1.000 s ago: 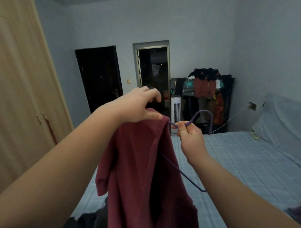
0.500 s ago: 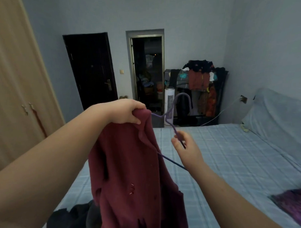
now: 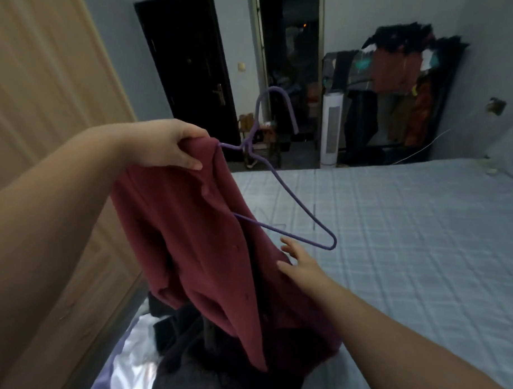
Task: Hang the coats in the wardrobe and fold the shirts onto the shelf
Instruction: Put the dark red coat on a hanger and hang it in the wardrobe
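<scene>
Hanging from a purple wire hanger [image 3: 281, 192], the maroon buttoned coat [image 3: 195, 238] is gripped by the left hand [image 3: 175, 146]; the right hand [image 3: 301, 261], fingers released, touches its edge.

Your right hand [image 3: 301, 261] is letting go of the purple hanger [image 3: 281, 192] and dropping, fingers spreading, toward the maroon coat's [image 3: 206, 250] open front, the hanger's free end is swinging out, your view is tilting down toward the bed [image 3: 408, 228]

No text, label, brand, number or sign can be read anywhere in this view.
</scene>
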